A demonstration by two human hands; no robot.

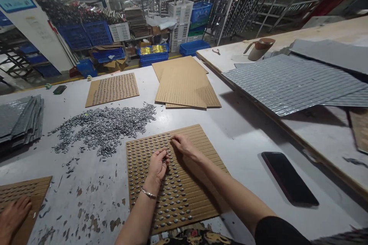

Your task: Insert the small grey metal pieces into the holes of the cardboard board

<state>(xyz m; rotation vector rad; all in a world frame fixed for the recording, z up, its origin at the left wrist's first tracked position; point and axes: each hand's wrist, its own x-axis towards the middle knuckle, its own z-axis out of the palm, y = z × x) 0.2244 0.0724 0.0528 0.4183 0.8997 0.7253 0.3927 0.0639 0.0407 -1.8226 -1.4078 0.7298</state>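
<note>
A grooved brown board [205,183] lies on the table before me, its left part covered with rows of small grey spindle-shaped pieces [171,203]. My left hand [157,166] is over the filled rows, palm turned up and fingers curled around a few of these pieces. Close to the board's far edge, my right hand [183,145] pinches with its fingertips down at the end of a row. What sits between those fingertips is hidden. A large heap of loose grey pieces [106,126] spreads across the table beyond the board, to the left.
At lower left, another person's hand [14,216] rests on a similar board [37,191]. Further back are a filled board [115,89] and stacked brown boards [184,84]. A phone [289,180] lies at right, below silvery ribbed sheets [290,82] and a mug [260,49].
</note>
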